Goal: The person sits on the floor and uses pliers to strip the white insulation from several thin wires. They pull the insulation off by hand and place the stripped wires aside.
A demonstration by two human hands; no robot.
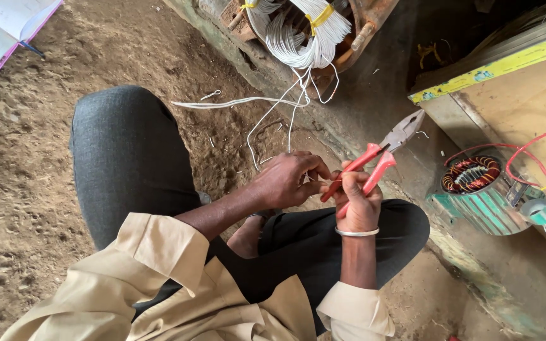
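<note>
Looks like the wire-prep stage to me: the person sits on the dirt floor (26, 189) with knees bent, working the loose end of a thin white wire (272, 113) that trails down from the wound coil (304, 31) up at 12 o'clock.

Going left to right: an open notebook (1, 31) lies at 10 o'clock, well apart from the action. Then the left hand (285, 180), just right of centre, reaches across the lap with wrist turned in and fingers curled together, pinching the wire end right where it meets the other hand. The right hand (355, 196) sits touching it at about 3 o'clock, forearm coming straight up from the lap with a metal bangle at the wrist, fist closed around the red handles of the pliers (380, 158). The plier nose points up toward 1 o'clock and its jaws hold nothing I can see.

My guess is the next move needs the plier jaws brought down onto that pinched wire end, held steady, since the wire's thin and floppy.

Far right at 3 o'clock stands a small motor stator (481, 196) with copper windings and red leads.
</note>
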